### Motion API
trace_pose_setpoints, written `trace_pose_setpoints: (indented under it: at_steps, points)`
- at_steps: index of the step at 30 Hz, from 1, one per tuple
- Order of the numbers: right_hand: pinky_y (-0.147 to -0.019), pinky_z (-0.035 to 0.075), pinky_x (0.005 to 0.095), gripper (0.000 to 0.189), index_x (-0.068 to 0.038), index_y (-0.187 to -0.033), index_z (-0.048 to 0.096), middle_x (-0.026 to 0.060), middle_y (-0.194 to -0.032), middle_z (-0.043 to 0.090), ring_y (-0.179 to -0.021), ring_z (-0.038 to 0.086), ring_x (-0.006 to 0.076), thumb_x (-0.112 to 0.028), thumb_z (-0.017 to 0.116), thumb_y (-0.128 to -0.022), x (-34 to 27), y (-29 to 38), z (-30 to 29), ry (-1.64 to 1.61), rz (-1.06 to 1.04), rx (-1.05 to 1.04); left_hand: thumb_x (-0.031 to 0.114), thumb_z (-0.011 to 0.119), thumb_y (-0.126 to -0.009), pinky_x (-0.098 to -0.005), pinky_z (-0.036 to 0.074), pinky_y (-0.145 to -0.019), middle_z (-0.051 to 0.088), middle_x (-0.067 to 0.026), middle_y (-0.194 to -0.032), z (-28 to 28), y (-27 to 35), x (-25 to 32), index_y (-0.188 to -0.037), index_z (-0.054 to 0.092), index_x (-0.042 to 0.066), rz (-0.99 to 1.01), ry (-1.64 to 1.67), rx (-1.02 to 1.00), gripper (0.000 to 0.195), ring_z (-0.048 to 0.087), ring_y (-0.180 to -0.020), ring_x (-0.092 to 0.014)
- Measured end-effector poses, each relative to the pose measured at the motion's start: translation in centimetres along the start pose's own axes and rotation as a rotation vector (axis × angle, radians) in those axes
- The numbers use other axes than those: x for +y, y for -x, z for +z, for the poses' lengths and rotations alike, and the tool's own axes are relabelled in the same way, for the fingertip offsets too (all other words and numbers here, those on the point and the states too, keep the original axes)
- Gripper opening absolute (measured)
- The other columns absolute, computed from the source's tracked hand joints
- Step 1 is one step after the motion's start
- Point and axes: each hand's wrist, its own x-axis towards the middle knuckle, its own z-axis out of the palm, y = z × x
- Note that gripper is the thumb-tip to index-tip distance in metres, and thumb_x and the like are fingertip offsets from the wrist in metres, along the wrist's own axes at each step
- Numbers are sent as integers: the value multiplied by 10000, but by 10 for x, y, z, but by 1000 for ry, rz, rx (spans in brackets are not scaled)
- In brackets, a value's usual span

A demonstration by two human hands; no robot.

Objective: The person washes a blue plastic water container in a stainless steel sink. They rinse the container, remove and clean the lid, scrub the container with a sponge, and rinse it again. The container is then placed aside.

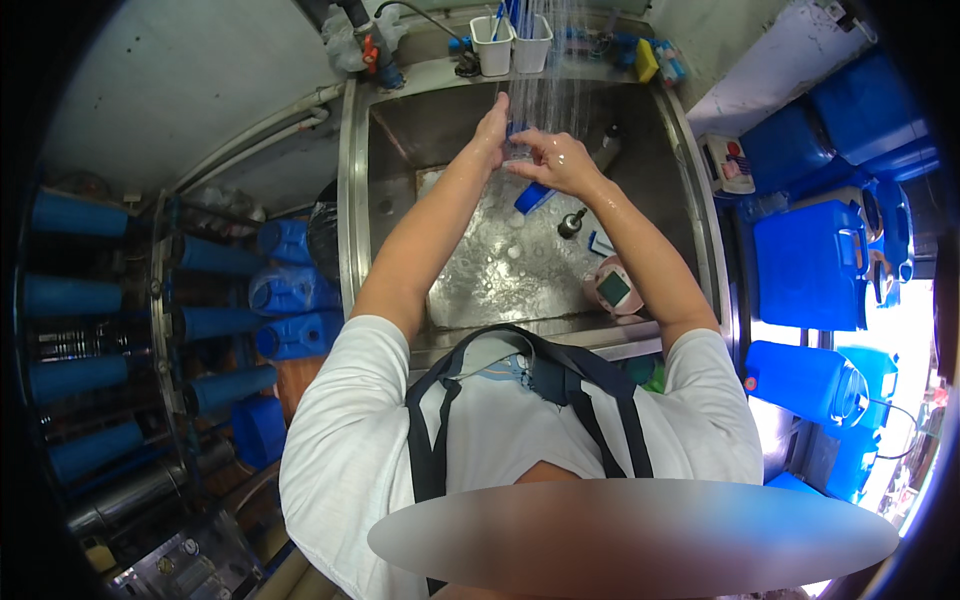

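Note:
Over a stainless steel sink (517,277), both wet hands are raised near a shower of falling water (551,82). My left hand (493,135) is upright and flat, seen edge-on, beside a small clear and blue object that I cannot make out well. My right hand (556,161) is to its right, thumb and fingers apart, holding nothing that shows. Under it a blue ring-shaped object (534,196) lies in the basin. Nearer me are a dark bottle-like fitting (572,223), a blue and white brush or scrubber (601,244) and a pink round item with a green square (613,288).
White plastic cups (493,49) with blue tools, a yellow sponge (646,61) and a red-handled valve (370,54) line the back ledge. Blue jerrycans (806,262) stand at the right. Blue filter housings (225,322) and more jugs (296,335) are at the left.

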Motion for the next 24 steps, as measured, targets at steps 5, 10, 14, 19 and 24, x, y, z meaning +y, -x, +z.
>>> trace_pose_setpoints:
  at_steps: [5,10,14,19,24]
  points:
    - [-683,486,396,339,-105,-982,633,156,-782,636,-751,635,328,-408,621,-830,23,-16,9,41,181,212,569,458,-921,-403,440,-899,635,-94,-1009,4,35,10,-1167,581,43,-88,-208,-159,593,591,-953,-227]
    - [-724,494,357,450,-30,-966,642,135,-862,677,-825,653,233,-467,606,-865,52,-31,5,-266,537,351,275,705,-827,-272,472,-790,656,-47,-923,-9,50,25,-1011,651,31,252,-694,-370,310,605,-859,-132]
    - [-815,512,347,531,15,-1076,624,86,-1023,666,-885,641,192,-488,545,-922,47,-24,19,-1199,620,31,199,708,-823,-248,483,-738,667,-33,-904,-18,37,33,-974,657,29,255,-421,-257,234,612,-807,-106]
    - [-736,537,359,341,-2,-999,616,96,-909,666,-839,630,223,-334,563,-948,33,-45,32,-1736,731,433,226,594,-912,-366,490,-851,674,-142,-1019,-1,11,4,-1096,644,22,738,-792,94,279,637,-947,-248]
    - [-734,492,387,297,41,-912,616,130,-893,635,-812,617,262,-243,537,-951,23,-57,38,-1324,808,860,431,417,-963,-374,280,-1091,399,-196,-1431,42,7,-40,-1478,287,184,772,-1005,170,586,373,-1326,-316]
